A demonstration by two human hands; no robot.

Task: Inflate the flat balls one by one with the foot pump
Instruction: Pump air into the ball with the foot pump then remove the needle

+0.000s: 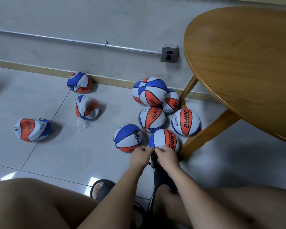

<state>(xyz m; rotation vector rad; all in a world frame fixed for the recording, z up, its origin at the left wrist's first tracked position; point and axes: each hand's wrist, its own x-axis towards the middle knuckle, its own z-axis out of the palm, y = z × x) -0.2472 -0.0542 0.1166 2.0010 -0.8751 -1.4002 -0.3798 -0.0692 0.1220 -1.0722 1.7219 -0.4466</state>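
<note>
Three flat red, white and blue balls lie on the floor at the left: one by the wall (79, 82), one in the middle (87, 107) and one nearest the left edge (32, 129). Several inflated balls cluster by the table leg (152, 91). A black hose runs over the inflated ball (127, 138) in front of my hands. My left hand (140, 154) and my right hand (166, 154) meet with curled fingers on the black foot pump (153, 160), which is mostly hidden between them. My right foot rests on the pump.
A round wooden table (238, 63) with slanted legs (205, 134) stands at the right, close to the balls. A crumpled clear plastic wrapper (81, 125) lies on the tiles. A wall socket (169, 54) and a conduit pipe run along the grey wall.
</note>
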